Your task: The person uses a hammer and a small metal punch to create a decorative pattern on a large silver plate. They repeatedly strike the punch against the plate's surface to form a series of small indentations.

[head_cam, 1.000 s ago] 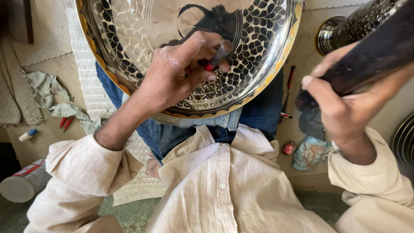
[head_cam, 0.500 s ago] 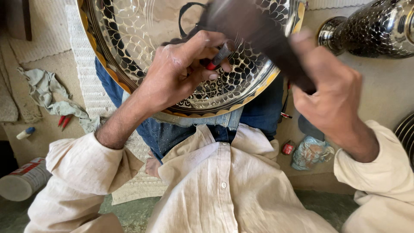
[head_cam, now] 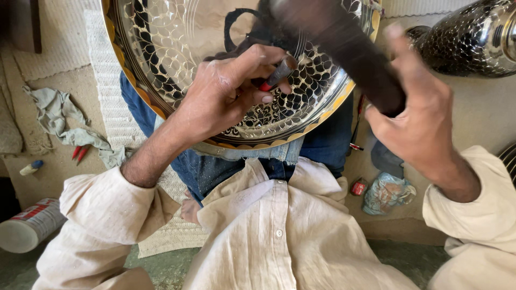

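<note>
Right at the centre of the work, a small chisel [head_cam: 277,75] with a red band is pinched between the thumb and fingertips of the left hand [head_cam: 231,94], its tip set against the patterned face of a large round metal tray [head_cam: 161,48]. That tray rests tilted on the person's lap, its shiny engraved surface turned up toward the camera and its golden rim lying over the blue trousers [head_cam: 209,169]. The left hand lies on the tray's lower middle part, closed around the chisel, with the wrist crossing the rim. Above and to the right of the chisel, the right hand [head_cam: 416,121] is wrapped tight around the handle of a dark mallet [head_cam: 344,43], which is blurred and slants up across the tray's upper right part, its head just above the chisel's top end. Farther out, a shiny engraved metal vase [head_cam: 467,40] lies on the floor at the upper right. To the left, a crumpled grey rag [head_cam: 59,118] and two small red-handled tools [head_cam: 79,153] lie on the floor, with a white can [head_cam: 29,225] near the lower left corner.
</note>
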